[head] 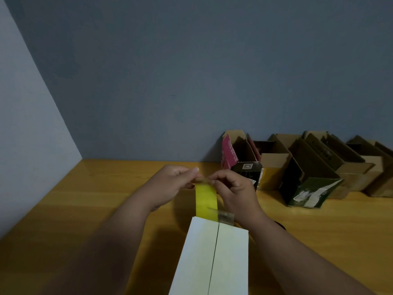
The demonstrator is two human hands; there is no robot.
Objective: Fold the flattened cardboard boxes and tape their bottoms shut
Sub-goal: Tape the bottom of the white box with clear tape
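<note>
A white cardboard box point(212, 256) stands in front of me with its two bottom flaps closed, a seam running down the middle. A yellow roll of tape point(205, 201) stands upright just beyond its far edge. My left hand point(170, 185) and my right hand point(232, 188) meet above the roll, and both pinch the tape's free end between thumb and fingers. A short clear strip of tape point(224, 216) lies across the box's far edge at the seam.
The wooden table point(95, 205) meets a grey wall at the back and left. Several folded boxes point(297, 167), open side up, stand in a row at the back right, one with a pink flap point(229, 154).
</note>
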